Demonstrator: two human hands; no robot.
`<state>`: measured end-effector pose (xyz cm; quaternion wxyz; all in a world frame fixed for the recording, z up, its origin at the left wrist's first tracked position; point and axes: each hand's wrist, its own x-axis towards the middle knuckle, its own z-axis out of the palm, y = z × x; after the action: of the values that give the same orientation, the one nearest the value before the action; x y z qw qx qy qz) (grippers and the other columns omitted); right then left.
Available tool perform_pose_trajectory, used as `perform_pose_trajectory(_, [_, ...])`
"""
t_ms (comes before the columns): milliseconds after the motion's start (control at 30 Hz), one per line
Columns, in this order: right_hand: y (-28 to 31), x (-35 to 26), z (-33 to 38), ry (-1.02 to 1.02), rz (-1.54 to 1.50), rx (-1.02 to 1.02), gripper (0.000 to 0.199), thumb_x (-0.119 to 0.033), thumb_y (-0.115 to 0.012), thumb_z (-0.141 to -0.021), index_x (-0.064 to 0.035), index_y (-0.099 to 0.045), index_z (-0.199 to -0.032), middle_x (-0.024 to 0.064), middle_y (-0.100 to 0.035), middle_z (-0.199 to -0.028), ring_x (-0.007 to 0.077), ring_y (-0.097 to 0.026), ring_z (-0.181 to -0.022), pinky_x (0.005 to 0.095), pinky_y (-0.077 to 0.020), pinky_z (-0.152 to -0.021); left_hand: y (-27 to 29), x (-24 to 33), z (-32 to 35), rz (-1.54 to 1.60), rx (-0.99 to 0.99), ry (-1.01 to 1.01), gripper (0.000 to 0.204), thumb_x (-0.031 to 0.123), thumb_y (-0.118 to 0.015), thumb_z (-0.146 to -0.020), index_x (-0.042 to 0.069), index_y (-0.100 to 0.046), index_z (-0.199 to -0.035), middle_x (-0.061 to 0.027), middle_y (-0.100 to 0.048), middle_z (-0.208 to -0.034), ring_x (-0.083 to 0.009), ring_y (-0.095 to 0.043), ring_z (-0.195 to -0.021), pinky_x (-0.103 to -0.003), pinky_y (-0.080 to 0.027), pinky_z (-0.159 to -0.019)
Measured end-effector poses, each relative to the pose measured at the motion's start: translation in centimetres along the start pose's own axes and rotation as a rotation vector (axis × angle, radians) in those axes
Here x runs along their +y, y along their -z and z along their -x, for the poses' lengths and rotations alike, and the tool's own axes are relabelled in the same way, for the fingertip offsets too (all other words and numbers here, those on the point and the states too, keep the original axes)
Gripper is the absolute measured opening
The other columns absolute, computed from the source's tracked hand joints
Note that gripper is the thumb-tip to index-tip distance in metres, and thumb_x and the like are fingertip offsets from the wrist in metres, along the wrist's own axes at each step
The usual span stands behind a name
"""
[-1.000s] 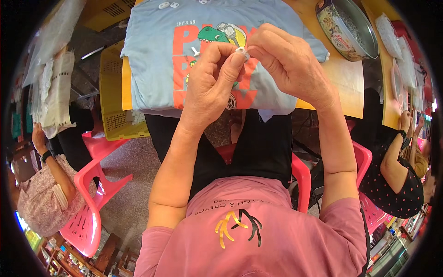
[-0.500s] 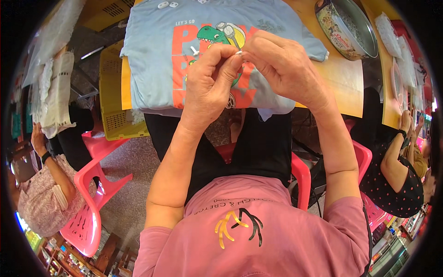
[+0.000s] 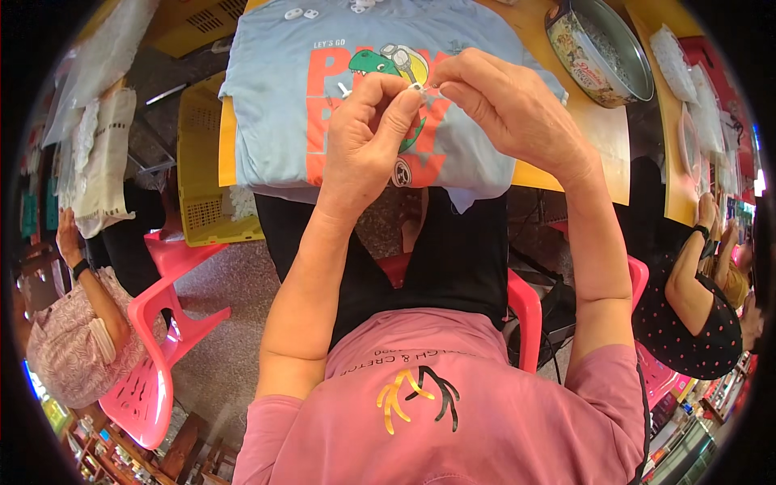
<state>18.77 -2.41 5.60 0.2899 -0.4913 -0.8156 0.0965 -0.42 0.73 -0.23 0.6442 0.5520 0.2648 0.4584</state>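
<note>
Over a light blue T-shirt (image 3: 267, 121) with a dinosaur print, my two hands work close together. My left hand (image 3: 368, 129) pinches a small white plastic piece (image 3: 417, 87) between thumb and forefinger. A second small white piece with a stem (image 3: 344, 90) shows at the outer side of that hand; whether it is held or lies on the cloth, I cannot tell. My right hand (image 3: 501, 105) has its thumb and fingertips drawn together just right of the pinched piece. Something tiny may be in them, too small to name. Several white pieces (image 3: 300, 14) lie on the shirt's far part.
The shirt lies on a yellow-topped table (image 3: 594, 162). At the far right stands an oval tin (image 3: 598, 61) with small clear bits inside. A yellow crate (image 3: 206, 214) is at the left. People sit on both sides, one by a pink chair (image 3: 153, 364).
My right fingertips have drawn a little to the right, away from the white piece in my left hand. More of that piece shows now. The view has shifted slightly.
</note>
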Motion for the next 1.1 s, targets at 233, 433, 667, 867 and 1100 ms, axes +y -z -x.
perform_pose_trajectory(233, [0.2, -0.2, -0.5, 0.032, 0.05, -0.065, 0.012, -0.013, -0.057, -0.094, -0.002, -0.057, -0.099, 0.0125, -0.062, -0.087, 0.0338, -0.06, -0.08, 0.039, -0.0477, -0.066, -0.1, 0.0, 0.0, -0.03, -0.006, -0.022, 0.013, 0.013, -0.061, -0.097, 0.0, -0.059, -0.094, 0.0028, -0.058, -0.076, -0.0039, -0.049, -0.068, -0.02, -0.041, -0.06])
perform_pose_trajectory(433, [-0.3, 0.0, -0.3, 0.045, 0.041, -0.082, 0.011, -0.011, -0.055, -0.094, -0.0008, -0.052, -0.094, 0.0135, -0.057, -0.085, 0.0351, -0.057, -0.076, 0.0414, -0.0448, -0.063, -0.4, -0.1, 0.0, -0.051, 0.0, -0.039, 0.013, 0.013, -0.062, -0.096, 0.001, -0.059, -0.094, 0.0032, -0.057, -0.076, -0.0035, -0.048, -0.068, -0.02, -0.04, -0.06])
perform_pose_trajectory(667, [-1.0, 0.1, 0.1, 0.071, -0.057, -0.035, 0.012, -0.009, -0.055, -0.095, -0.0003, -0.048, -0.091, 0.0142, -0.051, -0.083, 0.035, -0.052, -0.073, 0.0412, -0.0428, -0.062, -0.4, -0.4, 0.1, -0.091, -0.012, -0.057, 0.013, 0.013, -0.062, -0.096, 0.001, -0.06, -0.094, 0.0041, -0.055, -0.075, -0.003, -0.046, -0.067, -0.02, -0.037, -0.057])
perform_pose_trajectory(867, [-1.3, 0.4, 0.0, 0.083, -0.067, -0.014, 0.011, -0.006, -0.056, -0.093, 0.0002, -0.048, -0.09, 0.0137, -0.051, -0.083, 0.0349, -0.052, -0.072, 0.0398, -0.0431, -0.061, -0.5, -0.5, 0.0, -0.103, -0.009, -0.071, 0.012, 0.012, -0.061, -0.096, 0.001, -0.06, -0.094, 0.0039, -0.056, -0.075, -0.003, -0.046, -0.066, -0.02, -0.037, -0.057])
perform_pose_trajectory(1100, [-2.2, 0.4, -0.3, 0.136, -0.076, 0.065, 0.01, -0.001, -0.06, -0.087, 0.0012, -0.053, -0.093, 0.0145, -0.053, -0.083, 0.0354, -0.053, -0.071, 0.0393, -0.0441, -0.06, -0.4, -0.2, 0.1, -0.112, 0.04, -0.069, 0.008, 0.008, -0.061, -0.095, 0.0, -0.06, -0.093, 0.0028, -0.055, -0.075, -0.0038, -0.045, -0.066, -0.02, -0.037, -0.056])
